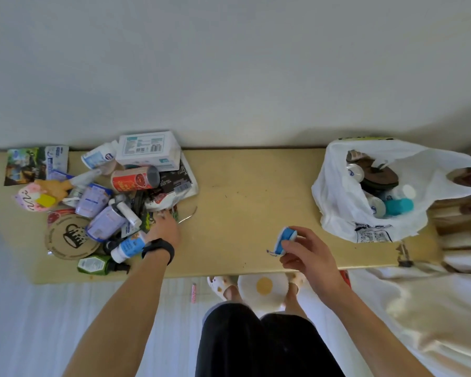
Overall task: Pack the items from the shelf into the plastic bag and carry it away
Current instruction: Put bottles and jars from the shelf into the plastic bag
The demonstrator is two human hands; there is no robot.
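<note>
Your right hand [307,254] pinched a small, squat blue-and-white round item [284,238] in its fingers, above the pale wooden shelf [250,191]. The thin white plastic bag [340,202] slumped open beyond and to the right of those fingers, well apart, with a teal cap [399,206] showing inside. Your left hand [165,231], with a black wristband [158,247], reached into the near edge of the heaped items. Its fingertips lay against crinkled packaging, and I could not tell whether they gripped anything. Beyond those fingers lay a red cylindrical can [133,180] on its side and a white cardboard box [147,148]; to their left lay a round cardboard coaster [71,236].
</note>
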